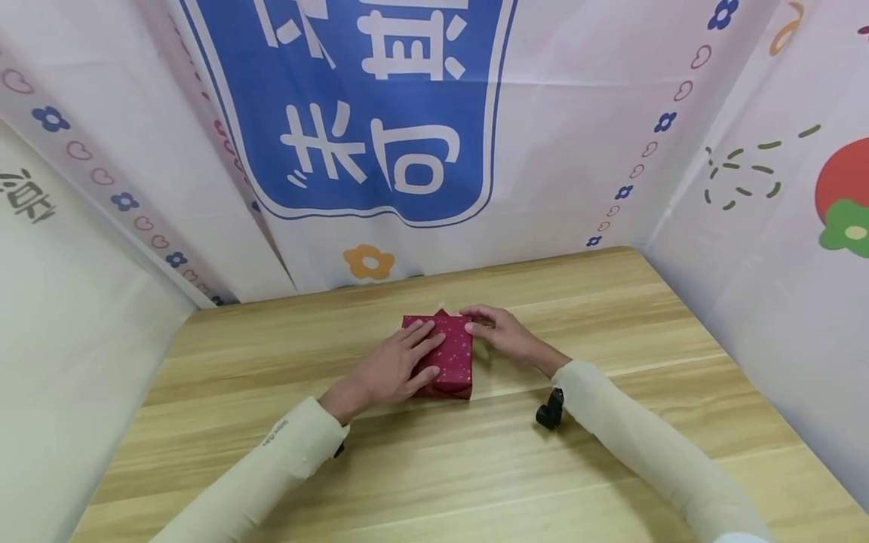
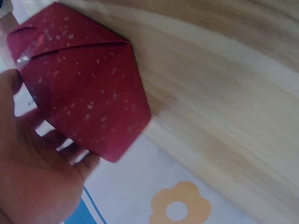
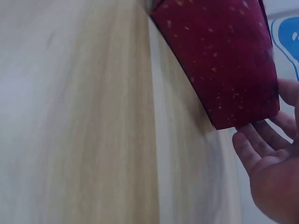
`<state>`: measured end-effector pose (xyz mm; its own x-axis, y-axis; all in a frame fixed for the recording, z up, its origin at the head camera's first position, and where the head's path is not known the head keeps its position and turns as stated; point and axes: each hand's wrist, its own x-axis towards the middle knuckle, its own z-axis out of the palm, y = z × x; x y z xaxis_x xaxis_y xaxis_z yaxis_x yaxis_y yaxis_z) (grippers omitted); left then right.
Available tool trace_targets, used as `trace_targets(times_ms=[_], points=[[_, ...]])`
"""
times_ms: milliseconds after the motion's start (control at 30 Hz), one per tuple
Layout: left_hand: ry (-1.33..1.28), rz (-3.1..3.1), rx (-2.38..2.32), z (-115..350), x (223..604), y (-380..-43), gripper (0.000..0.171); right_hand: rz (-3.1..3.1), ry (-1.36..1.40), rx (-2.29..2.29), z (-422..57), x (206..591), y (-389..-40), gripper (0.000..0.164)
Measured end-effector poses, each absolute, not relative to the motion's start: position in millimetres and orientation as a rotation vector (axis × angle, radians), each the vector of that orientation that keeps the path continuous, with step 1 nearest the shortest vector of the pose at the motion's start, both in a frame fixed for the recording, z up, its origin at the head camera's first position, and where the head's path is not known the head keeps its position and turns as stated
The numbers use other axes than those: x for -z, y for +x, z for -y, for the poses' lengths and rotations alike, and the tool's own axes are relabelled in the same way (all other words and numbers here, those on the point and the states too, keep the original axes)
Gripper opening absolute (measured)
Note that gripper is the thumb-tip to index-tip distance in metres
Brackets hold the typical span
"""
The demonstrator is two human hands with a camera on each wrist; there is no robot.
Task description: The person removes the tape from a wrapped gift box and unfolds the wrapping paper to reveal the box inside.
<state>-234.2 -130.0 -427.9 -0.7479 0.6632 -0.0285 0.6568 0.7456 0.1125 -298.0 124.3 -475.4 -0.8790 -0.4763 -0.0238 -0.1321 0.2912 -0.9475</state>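
A small box in dark red speckled wrapping paper [image 1: 456,358] lies on the wooden table. Its folded paper end [image 2: 93,88] faces the left wrist camera, with a shiny clear patch near one fold. My left hand [image 1: 394,369] rests on top of the box, its fingers and thumb spread over the paper. At the far right corner, my right hand [image 1: 505,335] holds the box, thumb at the top edge and fingers bent round the far end. A pointed paper flap [image 1: 442,312] sticks up there. In the right wrist view, the fingertips are partly hidden behind the box.
The wooden table [image 1: 516,483] runs back to a white printed cloth [image 1: 563,173] with a blue sign and flowers. Pale cloth walls stand at both sides. A small black device [image 1: 550,411] is at the right wrist.
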Motion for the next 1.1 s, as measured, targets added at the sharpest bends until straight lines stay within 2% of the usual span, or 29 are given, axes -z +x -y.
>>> trace_targets(times_ms=[133, 400, 833, 1100], points=[[1.016, -2.95, -0.054, 123, 430, -229, 0.063, -2.381, -0.688, 1.567, -124, 472, -295, 0.047], [0.866, -3.089, 0.076, 108, 434, -216, 0.062, -2.828, -1.064, 1.16, -122, 465, -283, 0.036], [0.704, -3.159, 0.278, 94, 434, -208, 0.061, -3.064, -1.559, 0.772, -126, 456, -272, 0.018], [0.685, -3.145, 0.292, 92, 434, -207, 0.062, -3.061, -1.632, 0.557, -121, 444, -273, 0.013]])
